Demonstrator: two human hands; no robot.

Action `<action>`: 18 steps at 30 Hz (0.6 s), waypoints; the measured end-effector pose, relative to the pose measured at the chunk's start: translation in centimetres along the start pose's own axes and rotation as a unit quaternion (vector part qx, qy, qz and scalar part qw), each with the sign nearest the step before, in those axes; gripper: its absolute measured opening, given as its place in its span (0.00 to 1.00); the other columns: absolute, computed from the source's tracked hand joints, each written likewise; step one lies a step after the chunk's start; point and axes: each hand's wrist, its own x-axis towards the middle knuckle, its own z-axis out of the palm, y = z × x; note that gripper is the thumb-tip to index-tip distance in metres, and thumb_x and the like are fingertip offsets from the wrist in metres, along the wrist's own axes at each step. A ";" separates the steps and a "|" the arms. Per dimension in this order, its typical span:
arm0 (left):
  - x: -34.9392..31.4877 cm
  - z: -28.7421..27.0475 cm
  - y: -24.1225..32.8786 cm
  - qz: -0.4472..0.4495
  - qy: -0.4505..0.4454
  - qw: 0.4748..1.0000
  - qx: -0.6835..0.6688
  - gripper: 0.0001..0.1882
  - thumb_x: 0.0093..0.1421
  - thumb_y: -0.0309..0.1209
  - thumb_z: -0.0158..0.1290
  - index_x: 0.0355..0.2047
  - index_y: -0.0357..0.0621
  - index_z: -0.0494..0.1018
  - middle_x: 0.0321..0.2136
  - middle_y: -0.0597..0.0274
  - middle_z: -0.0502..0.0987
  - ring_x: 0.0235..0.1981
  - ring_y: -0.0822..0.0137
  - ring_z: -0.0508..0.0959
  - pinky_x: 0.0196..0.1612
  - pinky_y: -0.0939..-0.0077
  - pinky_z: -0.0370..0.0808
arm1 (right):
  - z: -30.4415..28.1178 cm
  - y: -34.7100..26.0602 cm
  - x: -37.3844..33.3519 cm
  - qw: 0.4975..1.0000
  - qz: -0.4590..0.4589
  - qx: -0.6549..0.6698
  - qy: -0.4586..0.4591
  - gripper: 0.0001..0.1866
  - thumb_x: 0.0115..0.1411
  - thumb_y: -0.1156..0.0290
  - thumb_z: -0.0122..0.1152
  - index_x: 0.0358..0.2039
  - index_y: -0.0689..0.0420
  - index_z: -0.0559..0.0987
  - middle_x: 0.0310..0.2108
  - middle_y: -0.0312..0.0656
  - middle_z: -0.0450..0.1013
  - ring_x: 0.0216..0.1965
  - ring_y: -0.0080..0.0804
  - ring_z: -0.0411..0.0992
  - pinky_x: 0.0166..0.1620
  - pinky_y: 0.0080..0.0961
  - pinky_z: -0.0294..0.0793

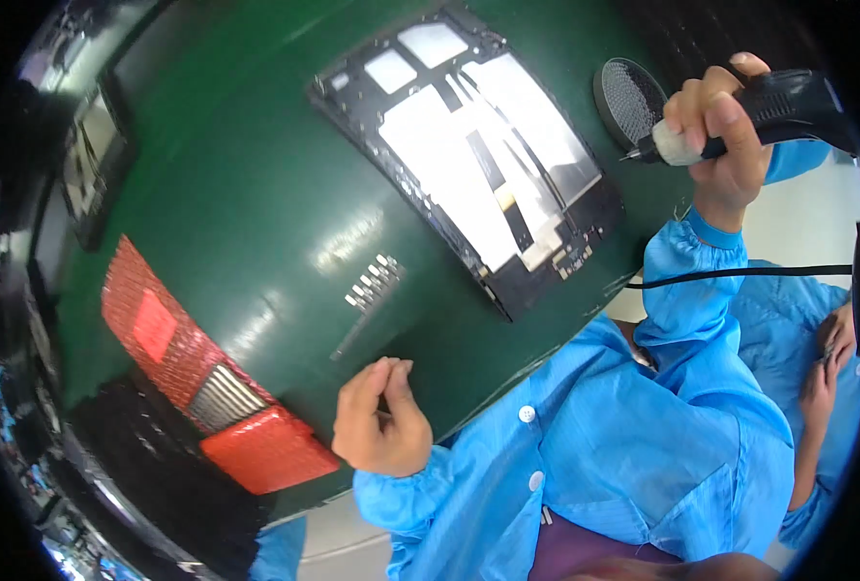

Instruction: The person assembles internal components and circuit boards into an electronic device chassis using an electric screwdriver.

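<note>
My right hand (725, 121) is wrapped round a black electric screwdriver (786, 105) with a pale wrapped collar near its tip. The driver's thin bit points left, close to a round, mesh-topped dish (630, 102). Below the table's middle, my left hand (383, 416) has thumb and forefinger pinched together; whatever may be between them is too small to make out. Just beyond those fingertips lies a thin grey strip (357, 329), with several small metal pieces (374, 281) in a row at its far end. An opened tablet (468, 155) lies face down, silver battery packs and dark ribbon cables exposed.
A red bubble-wrap pouch (183, 339) with silver strips (225, 397) showing lies at left, beside black material (149, 465). Another device part (93, 160) sits far left. A black cable (739, 276) crosses at right, near another person's hands (829, 358). The tabletop (226, 145) is green.
</note>
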 end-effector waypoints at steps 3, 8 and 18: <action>-0.5 1.0 0.6 0.040 -0.061 0.996 0.045 0.08 0.55 0.13 0.48 0.36 0.30 0.72 0.26 0.52 0.74 0.26 0.67 0.76 0.30 0.79 0.75 | -1.5 0.5 0.0 1.000 -0.008 -0.001 -0.010 0.20 0.58 0.72 0.47 0.51 0.58 0.62 0.21 0.34 0.59 0.19 0.21 0.60 0.29 0.26 0.64; -0.2 1.2 0.9 0.106 -0.088 0.982 0.129 0.11 0.56 0.14 0.46 0.39 0.32 0.72 0.26 0.52 0.73 0.26 0.67 0.74 0.28 0.79 0.71 | 1.2 -2.2 3.7 0.978 0.128 -0.024 0.162 0.33 0.44 0.82 0.62 0.47 0.65 0.54 0.14 0.44 0.64 0.14 0.37 0.66 0.24 0.32 0.68; 2.0 2.2 2.8 0.070 -0.005 0.988 0.135 0.09 0.46 0.10 0.54 0.28 0.32 0.75 0.26 0.48 0.77 0.26 0.60 0.78 0.31 0.72 0.76 | -2.9 3.0 2.7 0.987 -0.008 0.153 0.046 0.23 0.56 0.70 0.55 0.50 0.61 0.61 0.21 0.37 0.65 0.18 0.25 0.64 0.27 0.25 0.68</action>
